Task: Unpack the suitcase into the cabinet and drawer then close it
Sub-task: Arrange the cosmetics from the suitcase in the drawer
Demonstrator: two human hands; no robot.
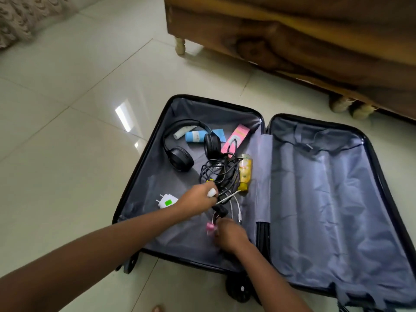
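A black suitcase (144,158) lies open on the floor, both halves lined in grey. In its left half lie black headphones (180,157), a blue tube (195,136), a pink box (235,138), a yellow bottle (245,172), a white charger with a green label (165,202) and a tangle of black and white cables (221,172). My left hand (198,199) pinches a small white thing at the edge of the cables. My right hand (229,233) curls over a small pink object (210,227) beside a black plug (219,209). The right half (326,188) holds only a strap.
A wooden cabinet on short turned legs (292,41) stands on the pale tiled floor just beyond the suitcase. A textured beige fabric (18,16) fills the top left corner. A toe (157,309) shows at the bottom edge.
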